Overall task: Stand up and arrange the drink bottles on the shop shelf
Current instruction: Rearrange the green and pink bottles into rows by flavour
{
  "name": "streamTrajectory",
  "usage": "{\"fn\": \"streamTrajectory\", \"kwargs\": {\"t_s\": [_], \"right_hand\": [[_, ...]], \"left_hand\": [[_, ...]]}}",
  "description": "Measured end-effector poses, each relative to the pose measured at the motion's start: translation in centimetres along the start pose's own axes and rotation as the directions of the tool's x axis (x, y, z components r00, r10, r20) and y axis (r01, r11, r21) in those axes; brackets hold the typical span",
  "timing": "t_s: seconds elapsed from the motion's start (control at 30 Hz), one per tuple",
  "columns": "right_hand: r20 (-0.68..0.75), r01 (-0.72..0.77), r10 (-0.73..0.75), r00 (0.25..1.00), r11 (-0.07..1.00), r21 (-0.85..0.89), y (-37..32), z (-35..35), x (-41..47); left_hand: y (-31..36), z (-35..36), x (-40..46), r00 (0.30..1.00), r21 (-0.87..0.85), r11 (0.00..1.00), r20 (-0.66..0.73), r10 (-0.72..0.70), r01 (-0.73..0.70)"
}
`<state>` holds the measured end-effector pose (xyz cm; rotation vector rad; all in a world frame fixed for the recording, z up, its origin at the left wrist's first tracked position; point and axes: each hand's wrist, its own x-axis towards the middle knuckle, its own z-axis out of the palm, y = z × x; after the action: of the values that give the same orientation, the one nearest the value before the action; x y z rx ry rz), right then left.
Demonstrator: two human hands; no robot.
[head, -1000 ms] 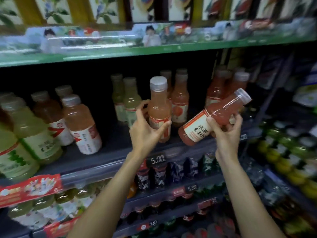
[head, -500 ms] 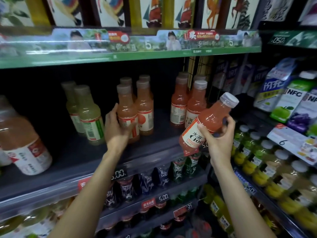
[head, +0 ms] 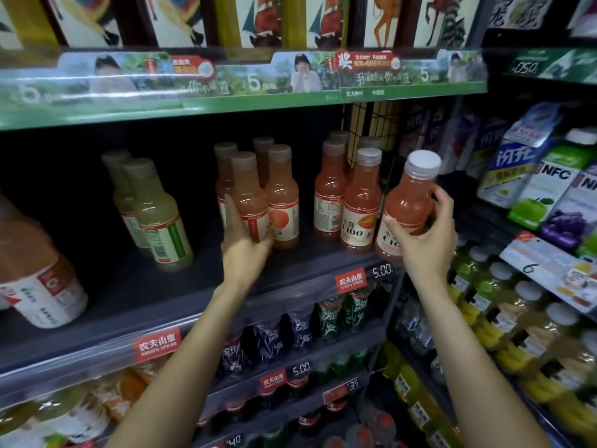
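Dark grey shop shelf [head: 135, 286] in front of me, pale yellow-green bottles [head: 155, 215] sitting off to the left. My left hand [head: 245, 244] is wrapped round the front orange bottle [head: 250, 202] mid-shelf, thumb up its side. My right hand [head: 426, 237] grips a pink bottle [head: 408, 202], nearly upright, at the shelf's front right edge beside another pink one [head: 360, 205].

A green promotional strip [head: 226, 92] runs along the upper shelf edge, below a row of illustrated cartons [head: 265, 21]. Red brand tags [head: 350, 280] and black price tags [head: 382, 271] reading 5.00 line the shelf fronts. Juice cartons [head: 546, 185] marked NFC stand at right, beside a wire grid divider [head: 371, 124].
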<state>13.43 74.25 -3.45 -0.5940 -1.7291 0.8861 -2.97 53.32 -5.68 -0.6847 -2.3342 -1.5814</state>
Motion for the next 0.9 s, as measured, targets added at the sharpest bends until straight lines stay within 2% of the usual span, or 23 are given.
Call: {"fn": "streamTrajectory", "kwargs": {"t_s": [0.13, 0.33, 0.43, 0.53, 0.63, 0.8, 0.9], "right_hand": [[0.032, 0.007, -0.006, 0.999, 0.999, -0.035, 0.5, 0.5, 1.9], [0.094, -0.054, 0.067, 0.993, 0.99, -0.133, 1.9, 1.8, 3.8], [0.132, 0.006, 0.024, 0.991, 0.975, -0.222, 2.2, 2.0, 4.4], [0.189, 0.113, -0.042, 0.981, 0.919, -0.377, 2.1, 2.1, 5.3], [0.234, 0.17, -0.056, 0.971, 0.848, -0.502, 2.1, 2.3, 5.6], [0.247, 0.117, -0.011, 0.969, 0.9, -0.419, 1.6, 1.3, 4.2], [0.255, 0.198, -0.11, 0.961, 0.916, -0.35, 1.2, 0.4, 1.5]], "left_hand": [[0.3, 0.7, 0.0, 1.0, -0.029, 0.999, -0.007, -0.019, 0.019], [0.1, 0.9, 0.0, 0.999, -0.069, 0.997, 0.012, -0.035, 0.036], [-0.1, 1.1, -0.1, 0.999, -0.162, 0.987, -0.039, 0.002, -0.008], [0.2, 1.1, -0.3, 0.991, -0.084, 0.996, -0.132, 0.031, -0.042], [0.1, 0.9, -0.3, 0.988, -0.046, 0.998, -0.149, 0.026, -0.033], [0.3, 0.6, -0.8, 0.998, -0.115, 0.993, -0.057, 0.0, -0.006], [0.3, 0.0, -1.3, 0.999, -0.104, 0.994, 0.039, 0.032, -0.028]]}}
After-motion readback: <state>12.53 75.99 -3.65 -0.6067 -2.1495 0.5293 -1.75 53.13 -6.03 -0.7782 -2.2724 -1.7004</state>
